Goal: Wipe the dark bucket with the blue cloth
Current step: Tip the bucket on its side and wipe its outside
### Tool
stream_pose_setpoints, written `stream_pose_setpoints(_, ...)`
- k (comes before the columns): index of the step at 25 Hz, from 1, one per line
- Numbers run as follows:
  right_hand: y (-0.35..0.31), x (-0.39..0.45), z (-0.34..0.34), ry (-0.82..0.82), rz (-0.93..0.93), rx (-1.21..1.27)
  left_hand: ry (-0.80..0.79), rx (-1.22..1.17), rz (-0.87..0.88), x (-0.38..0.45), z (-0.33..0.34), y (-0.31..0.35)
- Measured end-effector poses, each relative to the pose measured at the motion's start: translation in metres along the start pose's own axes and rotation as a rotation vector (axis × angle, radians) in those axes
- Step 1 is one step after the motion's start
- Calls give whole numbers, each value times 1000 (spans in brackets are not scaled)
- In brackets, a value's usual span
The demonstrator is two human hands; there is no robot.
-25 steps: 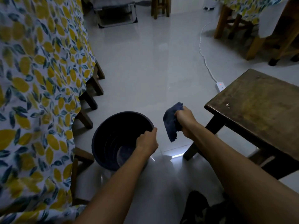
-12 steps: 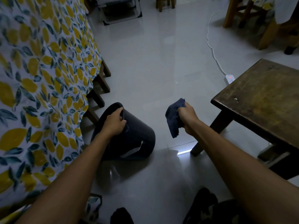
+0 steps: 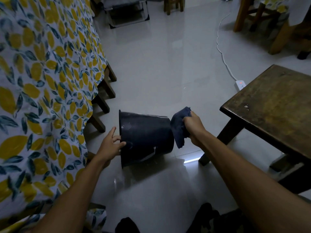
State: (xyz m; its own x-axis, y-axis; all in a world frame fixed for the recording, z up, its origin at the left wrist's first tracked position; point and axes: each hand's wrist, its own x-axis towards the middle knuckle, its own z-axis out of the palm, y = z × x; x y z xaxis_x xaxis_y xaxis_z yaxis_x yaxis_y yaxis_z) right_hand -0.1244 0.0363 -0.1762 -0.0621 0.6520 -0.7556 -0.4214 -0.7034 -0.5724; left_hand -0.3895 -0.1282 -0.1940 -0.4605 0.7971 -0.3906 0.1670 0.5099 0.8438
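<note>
The dark bucket (image 3: 146, 137) lies on its side on the glossy floor, its mouth turned left and its base turned right. My left hand (image 3: 110, 145) holds the rim at the mouth, fingers hooked over the edge. My right hand (image 3: 193, 127) is closed on the bunched blue cloth (image 3: 179, 127), which presses against the bucket's base on the right. Part of the cloth hangs down below my fist.
A table with a lemon-print cloth (image 3: 42, 91) and stool legs under it fills the left. A dark wooden stool (image 3: 276, 108) stands close on the right. A white power strip (image 3: 240, 84) with its cable lies on the floor beyond.
The bucket went from upright to lying on its side, mouth to the left. My left hand shifted to the rim on the left, and my right hand brought the cloth against the base.
</note>
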Motion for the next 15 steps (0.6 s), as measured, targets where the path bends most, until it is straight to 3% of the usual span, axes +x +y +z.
stream_pose_setpoints(2, 4, 2, 1, -72, -4, -30, -4, 23, -20, 3, -4, -9)
stream_pose_setpoints(5, 8, 3, 2, -36, -55, -190, -15, 39, -25, 7, -11, -16)
stream_pose_setpoints(8, 14, -5, 2, -78, -64, -291, -21, -63, -65, 11, -10, -9)
stream_pose_setpoints(15, 27, -4, -13, -138, -176, -504, 145, -227, -199, 43, -9, -7)
